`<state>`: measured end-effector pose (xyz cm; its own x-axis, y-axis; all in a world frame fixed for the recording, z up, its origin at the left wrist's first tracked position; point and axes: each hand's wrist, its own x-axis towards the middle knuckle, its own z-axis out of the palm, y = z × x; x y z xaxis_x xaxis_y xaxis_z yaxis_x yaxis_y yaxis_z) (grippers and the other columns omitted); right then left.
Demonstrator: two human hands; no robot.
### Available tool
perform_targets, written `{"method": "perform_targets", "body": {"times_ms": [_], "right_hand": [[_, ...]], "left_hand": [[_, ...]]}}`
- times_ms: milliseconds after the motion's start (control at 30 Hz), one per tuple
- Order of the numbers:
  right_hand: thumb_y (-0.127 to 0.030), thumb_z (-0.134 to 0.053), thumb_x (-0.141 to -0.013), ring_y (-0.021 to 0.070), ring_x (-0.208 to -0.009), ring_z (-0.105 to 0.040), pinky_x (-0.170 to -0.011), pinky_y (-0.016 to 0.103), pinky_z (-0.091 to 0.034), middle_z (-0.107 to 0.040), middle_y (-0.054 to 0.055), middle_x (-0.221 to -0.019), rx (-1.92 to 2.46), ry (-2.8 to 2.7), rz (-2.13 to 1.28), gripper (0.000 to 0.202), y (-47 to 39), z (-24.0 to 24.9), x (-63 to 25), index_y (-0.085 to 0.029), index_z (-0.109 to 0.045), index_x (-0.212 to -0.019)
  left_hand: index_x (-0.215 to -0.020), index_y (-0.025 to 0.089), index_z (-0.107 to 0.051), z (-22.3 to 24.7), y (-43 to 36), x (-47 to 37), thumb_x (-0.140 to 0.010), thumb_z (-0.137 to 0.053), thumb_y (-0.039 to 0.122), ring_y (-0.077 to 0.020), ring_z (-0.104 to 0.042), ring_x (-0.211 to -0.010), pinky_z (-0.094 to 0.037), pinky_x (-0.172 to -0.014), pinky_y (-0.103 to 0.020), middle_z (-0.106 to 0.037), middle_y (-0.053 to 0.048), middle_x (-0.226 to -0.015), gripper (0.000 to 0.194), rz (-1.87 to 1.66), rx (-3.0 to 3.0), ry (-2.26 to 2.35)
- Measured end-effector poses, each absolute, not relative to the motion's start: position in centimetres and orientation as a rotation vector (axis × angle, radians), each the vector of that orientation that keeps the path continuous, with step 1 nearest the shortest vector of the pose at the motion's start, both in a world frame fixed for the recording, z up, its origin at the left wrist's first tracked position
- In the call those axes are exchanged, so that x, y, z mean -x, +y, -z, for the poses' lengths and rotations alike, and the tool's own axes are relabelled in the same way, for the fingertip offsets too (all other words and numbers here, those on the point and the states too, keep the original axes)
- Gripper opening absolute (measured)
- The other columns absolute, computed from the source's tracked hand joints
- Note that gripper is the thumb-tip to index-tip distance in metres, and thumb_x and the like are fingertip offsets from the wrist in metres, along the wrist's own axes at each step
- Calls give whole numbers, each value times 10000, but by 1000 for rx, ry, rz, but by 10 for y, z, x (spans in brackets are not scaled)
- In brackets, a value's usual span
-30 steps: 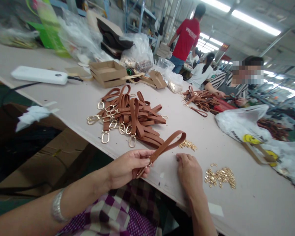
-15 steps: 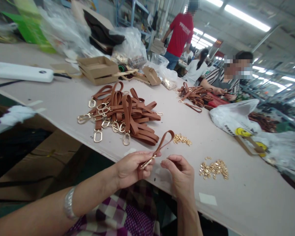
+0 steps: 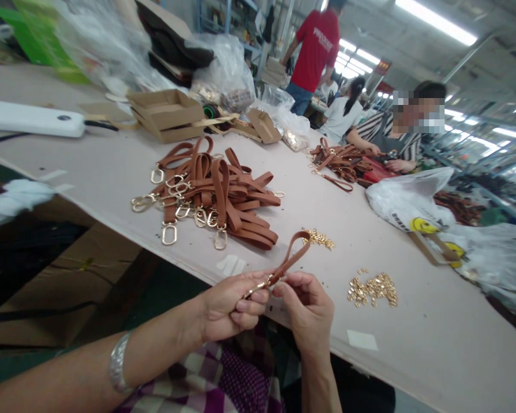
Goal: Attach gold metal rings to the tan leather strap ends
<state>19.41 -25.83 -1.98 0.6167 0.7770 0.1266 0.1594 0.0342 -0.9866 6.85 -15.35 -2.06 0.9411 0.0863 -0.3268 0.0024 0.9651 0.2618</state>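
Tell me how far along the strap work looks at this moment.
Looks done: a pile of brown straps with gold clasps lies on the table. In hand: the left hand holds one folded strap by its gold clasp end, the right hand pinching right beside it. Left: loose gold pieces and a smaller heap remain unused; how many straps remain cannot be told.

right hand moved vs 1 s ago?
Yes. The right hand has lifted off the pale tabletop and moved left, away from the pile of small gold rings, to meet the left hand at the brown leather strap.
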Motion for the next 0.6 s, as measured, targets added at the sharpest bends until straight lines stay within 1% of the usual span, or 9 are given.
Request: {"method": "perform_targets", "body": {"times_ms": [33,100,167,233,333,400,500,600], "right_hand": [[-296,-718,-787,131,-702,-653,-668,249,-535,-699,-4,-783,1500,-835,-558,142,-259,21,-194,-195,-655,-865],[-290,-718,-787,128,-699,-648,-662,241,-529,-696,-7,-774,1505,-840,-541,137,-259,22,-194,-196,-654,-864],[-286,-711,-792,128,-687,-645,-657,241,-525,-695,-7,-755,1498,-837,-542,128,-261,23,-195,-194,-646,-854],[-289,-706,-796,128,-683,-644,-655,242,-526,-695,-6,-748,1497,-842,-551,126,-262,24,-196,-193,-643,-847],[-302,-709,-792,133,-685,-649,-654,247,-535,-699,-2,-749,1519,-857,-557,137,-265,24,-197,-192,-649,-849],[-302,-709,-790,139,-685,-657,-653,255,-544,-705,0,-752,1520,-860,-563,141,-268,24,-197,-193,-654,-859],[-289,-714,-788,146,-685,-668,-662,267,-553,-714,2,-753,1496,-854,-572,131,-271,24,-197,-195,-657,-859],[-268,-723,-784,150,-685,-673,-670,271,-555,-719,-2,-749,1475,-847,-578,116,-275,22,-197,-199,-657,-850]], "left_hand": [[-991,162,-609,20,-154,-68,-909,-520,126,7,-228,-354,-143,-334,-65,-347,74,-609,126,-42,-276,350],[-1085,201,-611,17,-155,-68,-917,-515,141,4,-211,-348,-131,-336,-65,-334,80,-602,203,-41,-303,371],[-1199,248,-582,14,-156,-68,-924,-497,138,-1,-192,-346,-118,-338,-68,-316,87,-592,308,-39,-333,397],[-1260,268,-555,12,-157,-68,-931,-481,140,-6,-176,-350,-113,-340,-72,-305,92,-581,361,-30,-377,427],[-1291,257,-546,13,-161,-67,-935,-505,197,-11,-144,-363,-108,-341,-83,-310,97,-562,364,-44,-520,481],[-1310,235,-545,15,-164,-67,-927,-546,288,-20,-140,-367,-112,-334,-101,-310,101,-542,387,-102,-673,504],[-1343,176,-539,18,-167,-65,-909,-566,426,-44,-215,-372,-188,-341,-136,-313,98,-506,502,-212,-946,459],[-1369,148,-527,16,-166,-61,-916,-534,474,-67,-294,-395,-207,-370,-163,-351,76,-484,559,-262,-1175,383]]}}
